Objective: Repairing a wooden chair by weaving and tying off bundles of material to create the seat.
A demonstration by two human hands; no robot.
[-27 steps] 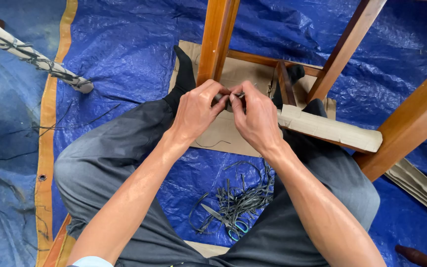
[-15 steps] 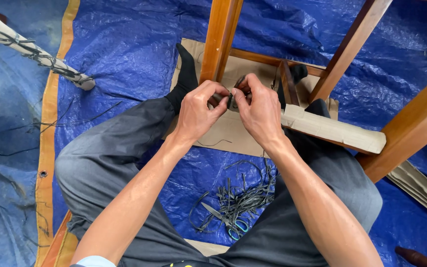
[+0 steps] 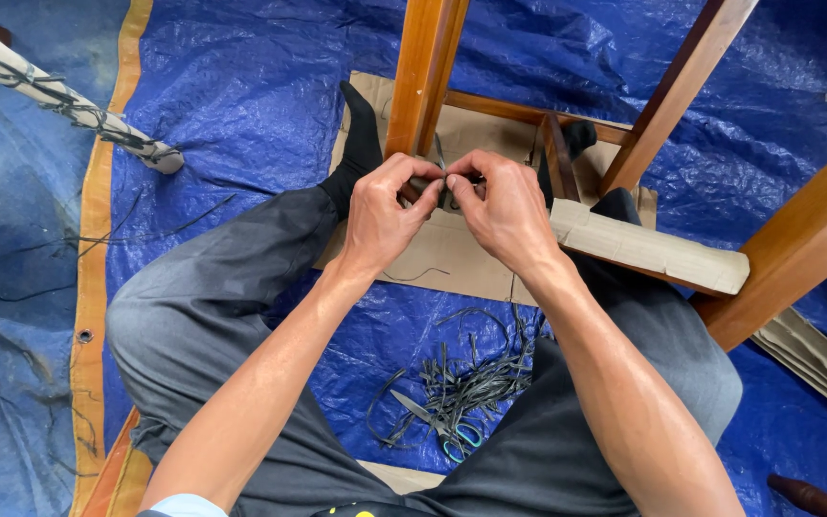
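Observation:
My left hand (image 3: 382,213) and my right hand (image 3: 503,209) meet in front of an upright wooden chair leg (image 3: 423,72). Both pinch a thin dark strap (image 3: 444,188) between fingertips, close against the leg's lower part. The strap runs up past the leg. I sit cross-legged in grey trousers (image 3: 212,316) on a blue tarp (image 3: 260,86). A horizontal chair rail wrapped in cardboard (image 3: 653,251) lies just right of my right wrist.
A pile of cut dark strap pieces (image 3: 461,388) with teal-handled scissors (image 3: 447,431) lies between my legs. Flat cardboard (image 3: 452,258) sits under the chair. More wooden legs (image 3: 681,86) stand right. A wrapped leg tied with strap (image 3: 59,96) lies upper left.
Both hands have stayed at the chair leg, working the strap; the fingertips have shifted slightly and come closer together.

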